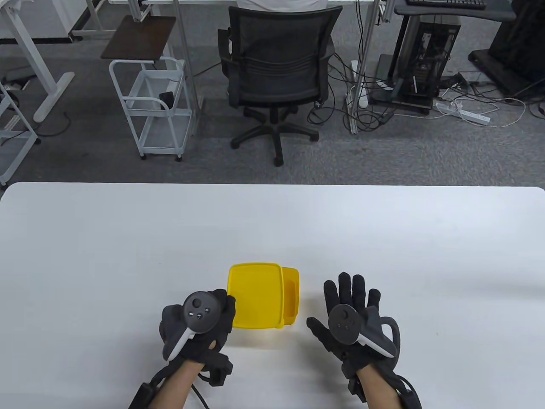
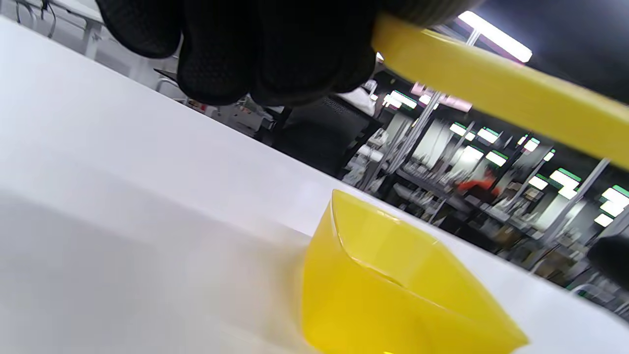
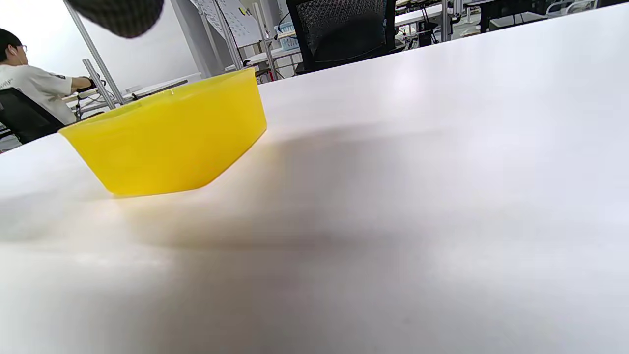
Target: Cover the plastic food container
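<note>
A yellow plastic food container [image 1: 292,298] stands open on the white table [image 1: 127,238]; it also shows in the left wrist view [image 2: 393,295] and the right wrist view [image 3: 167,137]. My left hand [image 1: 213,315] grips the yellow lid [image 1: 254,295] by its near left edge and holds it above the container, shifted left so the container's right part shows. The lid's edge crosses the left wrist view [image 2: 501,93], raised off the container. My right hand [image 1: 349,315] is open, fingers spread, beside the container on its right, touching nothing.
A black office chair [image 1: 276,68] and a white rolling cart [image 1: 149,106] stand on the floor beyond the table's far edge. A person sits at a desk far left in the right wrist view [image 3: 29,88].
</note>
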Available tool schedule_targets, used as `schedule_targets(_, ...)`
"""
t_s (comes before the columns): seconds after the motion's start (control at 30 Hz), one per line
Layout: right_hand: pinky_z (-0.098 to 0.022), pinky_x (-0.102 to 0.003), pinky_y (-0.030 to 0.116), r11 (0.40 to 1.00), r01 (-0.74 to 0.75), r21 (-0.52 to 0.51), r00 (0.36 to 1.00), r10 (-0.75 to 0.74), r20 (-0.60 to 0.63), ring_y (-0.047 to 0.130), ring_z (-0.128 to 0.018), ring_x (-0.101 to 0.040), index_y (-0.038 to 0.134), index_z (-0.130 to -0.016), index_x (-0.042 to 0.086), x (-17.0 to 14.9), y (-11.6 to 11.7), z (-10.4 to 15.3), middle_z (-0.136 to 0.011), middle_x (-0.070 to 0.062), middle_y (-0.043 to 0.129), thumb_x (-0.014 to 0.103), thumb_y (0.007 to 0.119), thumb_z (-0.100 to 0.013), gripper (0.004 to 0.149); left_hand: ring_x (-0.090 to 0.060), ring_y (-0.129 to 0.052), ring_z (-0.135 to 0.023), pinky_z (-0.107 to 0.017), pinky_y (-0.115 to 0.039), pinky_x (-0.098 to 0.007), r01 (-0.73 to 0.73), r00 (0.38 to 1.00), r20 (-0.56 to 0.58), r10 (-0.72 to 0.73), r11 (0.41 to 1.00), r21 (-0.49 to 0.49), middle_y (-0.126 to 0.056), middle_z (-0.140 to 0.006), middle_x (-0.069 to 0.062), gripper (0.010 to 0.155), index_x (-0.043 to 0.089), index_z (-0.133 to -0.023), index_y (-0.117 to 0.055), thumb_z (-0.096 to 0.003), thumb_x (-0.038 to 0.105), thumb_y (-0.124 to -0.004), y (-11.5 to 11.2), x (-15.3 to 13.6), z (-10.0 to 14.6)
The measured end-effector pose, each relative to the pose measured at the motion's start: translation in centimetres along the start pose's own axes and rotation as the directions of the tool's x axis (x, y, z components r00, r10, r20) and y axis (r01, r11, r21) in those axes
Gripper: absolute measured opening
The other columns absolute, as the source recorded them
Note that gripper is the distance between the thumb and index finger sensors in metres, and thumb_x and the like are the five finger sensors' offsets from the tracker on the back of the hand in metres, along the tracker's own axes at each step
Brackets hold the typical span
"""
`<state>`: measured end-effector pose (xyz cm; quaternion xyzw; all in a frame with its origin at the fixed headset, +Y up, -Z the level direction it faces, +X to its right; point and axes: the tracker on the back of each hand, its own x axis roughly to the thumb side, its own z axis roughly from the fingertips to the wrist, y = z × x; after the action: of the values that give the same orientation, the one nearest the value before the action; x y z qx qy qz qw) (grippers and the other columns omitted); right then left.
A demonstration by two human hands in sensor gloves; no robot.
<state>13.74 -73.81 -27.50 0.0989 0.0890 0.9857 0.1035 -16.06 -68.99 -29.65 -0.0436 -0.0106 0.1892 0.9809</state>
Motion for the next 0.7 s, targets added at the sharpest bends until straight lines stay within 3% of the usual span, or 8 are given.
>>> schedule_targets(0.2,-0.073,-0.074,0.008,0.999,-0.012,-0.032,1.0,0.012,-0.011,-0.006,-0.101,-0.051,0.013,-0.119,0.009,-0.2,-0.1,0.1,-0.118,-0.03,0.003,0.065,0.052,-0.064,0.087,-0.034,-0.083,-0.082,-0.076,-0.058,-0.066,0.157,0.985,-0.04,-0.165,0.975,-0.155,-0.092,-0.07,-0.01,0.045,0.008,-0.087,-0.076,-0.0616,0.04,-0.057,-0.8,3.4,-4.0)
schedule_targets(0.37,-0.073,-0.074,0.009,0.999,0.003,-0.048,1.0,-0.004,-0.018,-0.005,-0.102,-0.051,0.014,-0.119,0.008,-0.4,-0.4,0.2,-0.118,-0.03,0.005,0.065,0.052,-0.065,0.087,-0.033,-0.084,-0.081,-0.076,-0.059,-0.065,0.291,0.949,-0.069,-0.306,0.941,-0.17,-0.093,-0.069,-0.009,0.045,0.008,-0.086,-0.078,-0.0615,0.04,-0.057,-3.0,4.7,-5.6)
schedule_targets(0.7,-0.074,-0.074,0.011,0.997,0.007,-0.073,0.999,-0.01,-0.041,-0.004,-0.102,-0.051,0.016,-0.119,0.008,-0.8,-0.5,0.1,-0.119,-0.031,0.006,0.064,0.052,-0.065,0.087,-0.032,-0.084,-0.081,-0.077,-0.057,-0.065,0.449,0.876,-0.117,-0.468,0.879,-0.159,-0.093,-0.068,-0.008,0.045,0.009,-0.086,-0.078,-0.0624,0.041,-0.056,-5.4,5.3,-6.0)
